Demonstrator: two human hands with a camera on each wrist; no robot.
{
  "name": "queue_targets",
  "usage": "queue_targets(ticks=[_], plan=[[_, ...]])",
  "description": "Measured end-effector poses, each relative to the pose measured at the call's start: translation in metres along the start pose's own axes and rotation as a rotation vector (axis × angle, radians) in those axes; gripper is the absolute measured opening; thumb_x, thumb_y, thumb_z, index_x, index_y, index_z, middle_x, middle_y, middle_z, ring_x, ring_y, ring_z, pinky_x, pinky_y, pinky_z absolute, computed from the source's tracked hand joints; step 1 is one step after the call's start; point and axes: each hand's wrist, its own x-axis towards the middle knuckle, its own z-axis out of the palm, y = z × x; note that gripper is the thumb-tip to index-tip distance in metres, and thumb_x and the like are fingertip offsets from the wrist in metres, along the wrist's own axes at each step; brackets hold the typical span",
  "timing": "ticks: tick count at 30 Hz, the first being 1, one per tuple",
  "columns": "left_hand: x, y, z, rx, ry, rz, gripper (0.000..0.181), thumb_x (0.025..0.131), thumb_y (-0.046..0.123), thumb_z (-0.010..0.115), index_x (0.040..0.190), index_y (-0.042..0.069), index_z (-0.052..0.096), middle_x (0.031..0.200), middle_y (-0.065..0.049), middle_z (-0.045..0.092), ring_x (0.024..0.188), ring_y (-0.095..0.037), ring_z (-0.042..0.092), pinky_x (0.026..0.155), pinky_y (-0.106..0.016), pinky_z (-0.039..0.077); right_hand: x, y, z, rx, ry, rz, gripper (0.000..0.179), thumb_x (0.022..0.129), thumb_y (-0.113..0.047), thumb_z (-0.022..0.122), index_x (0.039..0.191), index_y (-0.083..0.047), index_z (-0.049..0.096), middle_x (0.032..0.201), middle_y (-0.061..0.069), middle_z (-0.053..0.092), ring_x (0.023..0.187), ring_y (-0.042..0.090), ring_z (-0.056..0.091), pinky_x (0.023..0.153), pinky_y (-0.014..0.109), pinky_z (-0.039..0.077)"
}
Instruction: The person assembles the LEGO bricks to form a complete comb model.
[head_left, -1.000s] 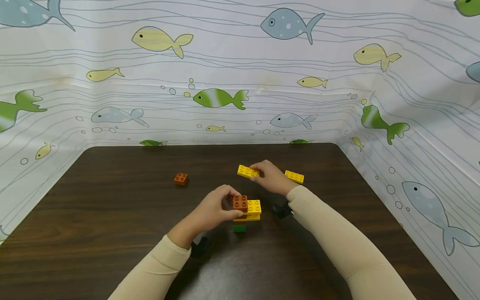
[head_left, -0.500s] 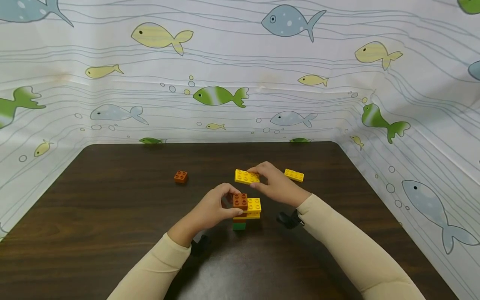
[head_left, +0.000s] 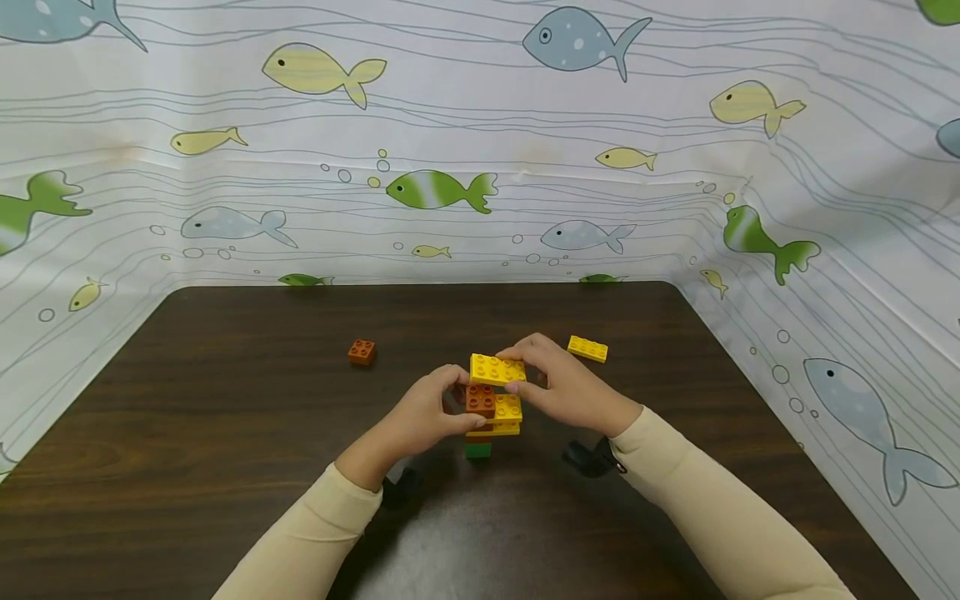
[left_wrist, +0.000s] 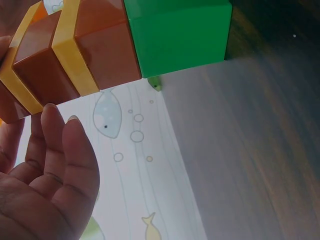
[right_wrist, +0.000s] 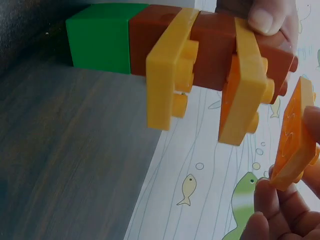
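Yellow brick (head_left: pixel 497 368), we see, long axis left-to-right, studs up | right hand (head_left: pixel 562 383) pinches its right end | left hand (head_left: pixel 422 418), half-curled, grips upright tower (head_left: pixel 501 417)

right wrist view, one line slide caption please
Right hand holds a yellow studded building plate above a green, brown and yellow brick tower.

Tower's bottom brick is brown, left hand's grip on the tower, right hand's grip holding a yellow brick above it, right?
No, the bottom brick is green, not brown, per the left wrist view; the left hand's grip is on the tower, the right hand's grip holds the yellow brick above it.
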Motion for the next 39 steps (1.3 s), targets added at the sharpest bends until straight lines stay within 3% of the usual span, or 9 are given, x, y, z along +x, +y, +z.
queue_targets(ticks=[10, 21, 30, 39], plan=[[0.001, -0.001, 0.000, 0.000, -0.004, -0.013, 0.034, 0.085, 0.011, 0.074, 0.108, 0.001, 0.052, 0.098, -0.008, 0.054, 0.076, -0.016, 0.054, 0.070, -0.027, 0.051, -0.006, -0.005, 0.001, -0.009, -0.036, -0.048, 0.038, 0.091, -0.018, 0.067, 0.128, -0.009, 0.059, 0.115, 0.002, 0.053, 0.103, 0.017, 0.049, 0.090, 0.037, 0.046], [0.002, -0.001, 0.000, -0.002, -0.012, -0.007, 0.033, 0.085, 0.011, 0.073, 0.109, 0.001, 0.053, 0.097, -0.008, 0.054, 0.075, -0.017, 0.054, 0.070, -0.026, 0.051, -0.007, -0.008, 0.000, -0.051, -0.081, -0.035, 0.038, 0.090, -0.017, 0.068, 0.127, -0.008, 0.060, 0.110, 0.000, 0.052, 0.100, 0.015, 0.048, 0.090, 0.039, 0.048], [0.002, -0.001, 0.000, -0.008, -0.024, -0.010, 0.032, 0.086, 0.011, 0.073, 0.109, 0.001, 0.053, 0.098, -0.008, 0.055, 0.075, -0.016, 0.054, 0.070, -0.026, 0.051, -0.005, -0.012, -0.003, -0.128, -0.107, -0.036, 0.039, 0.089, -0.017, 0.070, 0.126, -0.006, 0.062, 0.107, 0.001, 0.050, 0.097, 0.025, 0.052, 0.086, 0.036, 0.049], [0.002, -0.002, 0.000, 0.001, -0.023, -0.018, 0.033, 0.085, 0.014, 0.074, 0.108, 0.002, 0.054, 0.096, -0.007, 0.055, 0.077, -0.017, 0.053, 0.071, -0.027, 0.050, -0.005, -0.019, -0.004, -0.167, -0.129, -0.049, 0.037, 0.088, -0.016, 0.071, 0.123, -0.007, 0.063, 0.106, 0.001, 0.052, 0.094, 0.020, 0.052, 0.084, 0.034, 0.050]])
